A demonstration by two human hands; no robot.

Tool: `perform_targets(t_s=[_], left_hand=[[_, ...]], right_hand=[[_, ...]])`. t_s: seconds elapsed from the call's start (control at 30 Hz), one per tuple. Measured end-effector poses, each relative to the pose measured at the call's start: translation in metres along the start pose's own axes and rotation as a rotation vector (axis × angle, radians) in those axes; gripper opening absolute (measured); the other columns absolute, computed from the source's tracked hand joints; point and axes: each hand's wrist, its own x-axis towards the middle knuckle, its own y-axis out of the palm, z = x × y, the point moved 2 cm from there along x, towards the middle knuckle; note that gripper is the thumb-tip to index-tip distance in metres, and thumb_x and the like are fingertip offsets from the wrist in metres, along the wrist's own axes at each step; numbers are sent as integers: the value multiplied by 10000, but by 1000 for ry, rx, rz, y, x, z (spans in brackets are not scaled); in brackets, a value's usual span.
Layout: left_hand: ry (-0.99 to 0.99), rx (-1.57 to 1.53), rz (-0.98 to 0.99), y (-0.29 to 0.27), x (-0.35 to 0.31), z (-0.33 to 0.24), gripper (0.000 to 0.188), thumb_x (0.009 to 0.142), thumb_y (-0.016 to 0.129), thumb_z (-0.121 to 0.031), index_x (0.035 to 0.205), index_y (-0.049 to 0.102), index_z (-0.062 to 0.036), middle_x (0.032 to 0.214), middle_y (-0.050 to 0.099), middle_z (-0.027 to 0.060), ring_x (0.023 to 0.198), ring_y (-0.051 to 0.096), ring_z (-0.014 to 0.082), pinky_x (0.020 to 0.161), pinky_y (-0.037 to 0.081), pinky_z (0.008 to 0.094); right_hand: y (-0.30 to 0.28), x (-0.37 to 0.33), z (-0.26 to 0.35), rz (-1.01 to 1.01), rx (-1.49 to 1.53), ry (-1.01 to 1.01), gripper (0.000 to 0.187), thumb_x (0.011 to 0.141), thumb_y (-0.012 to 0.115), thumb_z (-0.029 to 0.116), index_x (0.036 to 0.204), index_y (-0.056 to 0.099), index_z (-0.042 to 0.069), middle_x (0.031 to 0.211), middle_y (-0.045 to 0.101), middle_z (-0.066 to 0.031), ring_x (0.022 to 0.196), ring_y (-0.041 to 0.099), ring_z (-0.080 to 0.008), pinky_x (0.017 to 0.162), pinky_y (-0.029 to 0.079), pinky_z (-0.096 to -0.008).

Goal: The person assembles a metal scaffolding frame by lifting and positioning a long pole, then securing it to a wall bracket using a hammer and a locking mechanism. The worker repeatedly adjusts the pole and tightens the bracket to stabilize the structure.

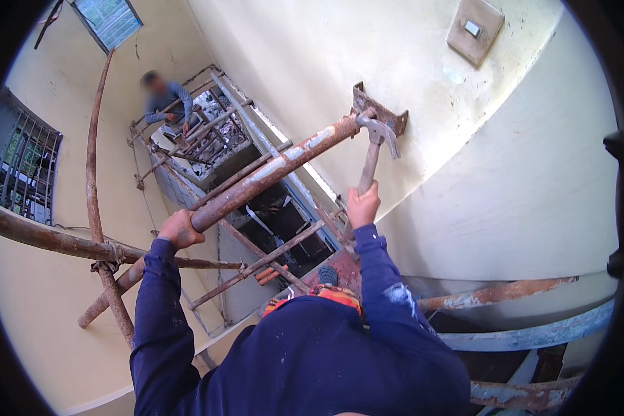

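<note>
A thick, rusty scaffold pipe (277, 168) runs slantwise from lower left up toward the cream wall. My left hand (180, 230) is wrapped round it at its lower middle. In my right hand (362, 206) is a claw hammer (369, 161), gripped by its handle. The hammer's head is up beside the pipe's far end; whether it touches the pipe I cannot tell. At that end a rusty angled metal bracket (388, 114) lies against the wall. Both forearms are in dark blue sleeves, the right one worn through.
A person (170, 102) is on the scaffold at the far left corner. A curved rusty pole (93, 149) and a horizontal pipe (41, 236) cross at a coupler on the left. A wall switch (473, 29) is at upper right. Rusty and blue-painted pipes (527, 338) lie low on the right.
</note>
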Motion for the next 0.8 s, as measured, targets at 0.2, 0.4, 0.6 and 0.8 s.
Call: perform_targets(t_s=[0.2, 0.4, 0.6, 0.8], left_hand=[[19, -69, 22, 8, 6, 5, 419, 609, 782, -231, 962, 721, -13, 846, 723, 227, 803, 718, 376, 775, 562, 434], [-21, -88, 37, 4, -3, -2, 398, 601, 782, -215, 928, 708, 0, 803, 712, 219, 768, 706, 377, 768, 552, 434], [-64, -78, 98, -3, -8, -8, 420, 600, 783, -239, 972, 738, -48, 866, 739, 196, 830, 719, 369, 791, 562, 437], [-4, 133, -610, 28, -32, -24, 407, 662, 820, -334, 978, 674, -123, 896, 724, 119, 893, 715, 336, 770, 553, 484]], right_hand=[[11, 12, -50, -345, 382, -100, 239, 838, 639, 44, 1053, 559, -28, 840, 682, -231, 782, 718, -344, 714, 547, -422], [-44, 10, -3, -133, 262, -9, 229, 815, 630, 55, 1015, 550, -22, 769, 664, -253, 660, 696, -389, 643, 555, -449], [4, 42, -11, -34, -86, -118, 269, 808, 642, 105, 1025, 541, -18, 772, 660, -302, 732, 679, -489, 663, 555, -517], [-70, 0, -77, -60, 188, -114, 311, 844, 620, 11, 1136, 555, -78, 894, 665, -153, 688, 642, -272, 674, 542, -398]])
